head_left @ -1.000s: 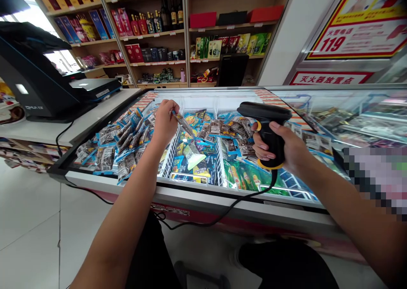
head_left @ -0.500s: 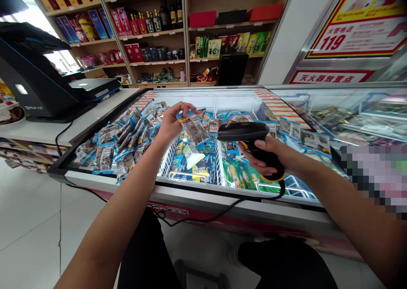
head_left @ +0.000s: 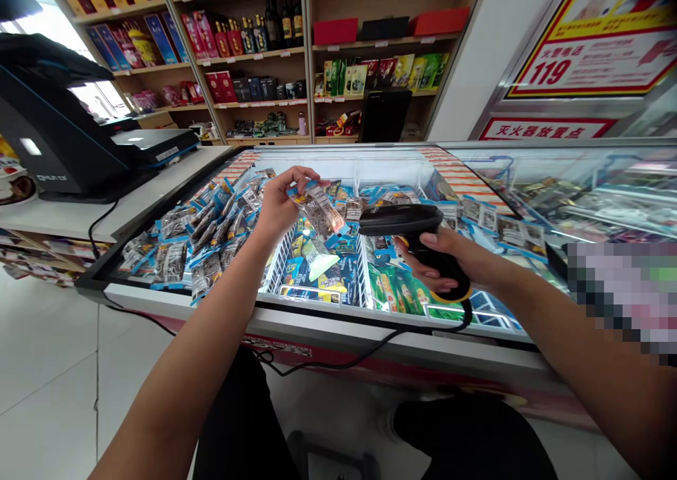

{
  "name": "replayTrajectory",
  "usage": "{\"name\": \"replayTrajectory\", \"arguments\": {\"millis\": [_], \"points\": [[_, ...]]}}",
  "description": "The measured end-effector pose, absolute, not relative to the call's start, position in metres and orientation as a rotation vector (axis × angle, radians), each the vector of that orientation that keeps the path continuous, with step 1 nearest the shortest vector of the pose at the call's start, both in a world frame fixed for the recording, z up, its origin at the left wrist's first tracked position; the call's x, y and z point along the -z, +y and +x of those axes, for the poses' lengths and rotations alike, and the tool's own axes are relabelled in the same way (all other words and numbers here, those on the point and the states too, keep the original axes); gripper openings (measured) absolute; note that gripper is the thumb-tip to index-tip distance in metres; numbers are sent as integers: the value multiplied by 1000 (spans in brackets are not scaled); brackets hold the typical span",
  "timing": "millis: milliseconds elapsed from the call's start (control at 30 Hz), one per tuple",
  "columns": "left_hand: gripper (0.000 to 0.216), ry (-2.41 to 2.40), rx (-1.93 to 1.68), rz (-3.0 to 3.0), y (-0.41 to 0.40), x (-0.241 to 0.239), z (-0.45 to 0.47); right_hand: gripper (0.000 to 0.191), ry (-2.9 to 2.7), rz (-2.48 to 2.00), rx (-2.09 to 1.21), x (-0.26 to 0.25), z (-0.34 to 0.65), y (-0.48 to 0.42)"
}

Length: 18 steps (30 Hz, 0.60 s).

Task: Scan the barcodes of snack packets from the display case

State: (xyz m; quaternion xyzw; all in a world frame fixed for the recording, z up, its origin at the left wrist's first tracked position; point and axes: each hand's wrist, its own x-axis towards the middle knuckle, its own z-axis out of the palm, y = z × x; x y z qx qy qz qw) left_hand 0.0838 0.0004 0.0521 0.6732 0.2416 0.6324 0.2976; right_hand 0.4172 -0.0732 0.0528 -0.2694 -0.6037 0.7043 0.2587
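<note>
Between the fingertips of my left hand (head_left: pixel 285 201) hangs a clear and blue snack packet (head_left: pixel 321 211), held by its upper edge above the freezer. My right hand (head_left: pixel 441 261) is wrapped around the handle of a black barcode scanner (head_left: pixel 402 219). Its head points left toward the packet, with a small gap between them; a reddish glow shows on the packet's lower end. A heap of similar blue-edged packets (head_left: pixel 172 261) lies on the freezer's left side. Below the held packet, a pale green wrapper (head_left: pixel 321 260) rests among blue and yellow packs in a wire basket (head_left: pixel 364 275).
The scanner's black cable (head_left: pixel 338 367) loops along the front of the chest freezer (head_left: pixel 174 311). At left, a counter (head_left: pixel 68 216) bears a dark checkout machine (head_left: pixel 58 134). Shelves (head_left: pixel 254 57) of boxes and bottles stand behind. Green packs (head_left: pixel 399 290) fill the right basket.
The held packet has tilted and shifted slightly left, and a reddish light now shows on its lower end. The scanner has moved slightly left with my right hand.
</note>
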Motion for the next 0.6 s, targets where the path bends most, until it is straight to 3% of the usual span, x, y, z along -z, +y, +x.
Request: {"name": "replayTrajectory", "arguments": {"millis": [400, 600], "points": [[33, 766, -1609, 1970, 2, -52, 75, 51, -1586, -762, -1931, -55, 426, -71], [22, 959, -1831, 1926, 13, -45, 66, 53, -1530, -762, -1885, -57, 431, -67]]}}
